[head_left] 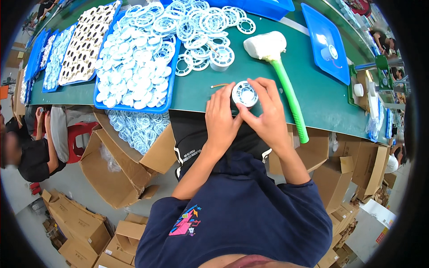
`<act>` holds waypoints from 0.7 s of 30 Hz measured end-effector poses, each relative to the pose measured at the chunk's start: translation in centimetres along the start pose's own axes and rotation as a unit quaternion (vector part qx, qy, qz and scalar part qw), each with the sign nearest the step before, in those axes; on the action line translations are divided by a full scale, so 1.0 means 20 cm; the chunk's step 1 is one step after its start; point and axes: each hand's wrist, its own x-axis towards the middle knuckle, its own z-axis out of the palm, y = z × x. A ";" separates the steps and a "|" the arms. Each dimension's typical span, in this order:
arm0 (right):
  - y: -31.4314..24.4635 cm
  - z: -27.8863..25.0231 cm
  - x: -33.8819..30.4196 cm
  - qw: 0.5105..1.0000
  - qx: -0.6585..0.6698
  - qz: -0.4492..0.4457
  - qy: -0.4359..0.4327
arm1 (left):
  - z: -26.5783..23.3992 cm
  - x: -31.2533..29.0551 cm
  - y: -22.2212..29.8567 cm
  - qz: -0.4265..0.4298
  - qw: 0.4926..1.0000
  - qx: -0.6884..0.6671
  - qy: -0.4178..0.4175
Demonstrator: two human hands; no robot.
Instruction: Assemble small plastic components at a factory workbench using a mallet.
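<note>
At the front edge of the green table, a round white plastic housing point(245, 94) with a spoked ring-shaped top is held between both hands. My left hand point(220, 115) is closed against its left side, with the thumb partly hidden. On the opposite side, my right hand point(268, 110) curls its fingers and thumb around the rim. A short orange wire point(219, 85) sticks out leftward by my left fingertips. Just beyond stands a similar white cylinder point(222, 60) topped with a ring. To the right lies a mallet point(289, 89) with a white-wrapped head and green handle.
A blue tray point(169, 100) heaped with white discs stands at the left, and spoked rings point(214, 21) are piled behind. Further left are trays of white parts point(87, 42). Another blue tray point(328, 40) holds one part. Cardboard boxes point(111, 169) crowd the floor; a person point(40, 152) sits left.
</note>
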 end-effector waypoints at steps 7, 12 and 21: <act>-0.03 0.00 -0.02 1.000 -0.002 -0.002 0.007 | 0.00 -0.01 -0.01 0.006 1.000 0.008 -0.004; -0.02 0.02 -0.01 0.999 0.044 0.030 0.009 | 0.00 -0.01 -0.01 0.007 1.000 0.011 0.002; 0.03 0.03 -0.08 0.996 0.051 0.019 0.072 | -0.01 -0.01 -0.01 0.006 1.000 0.011 -0.004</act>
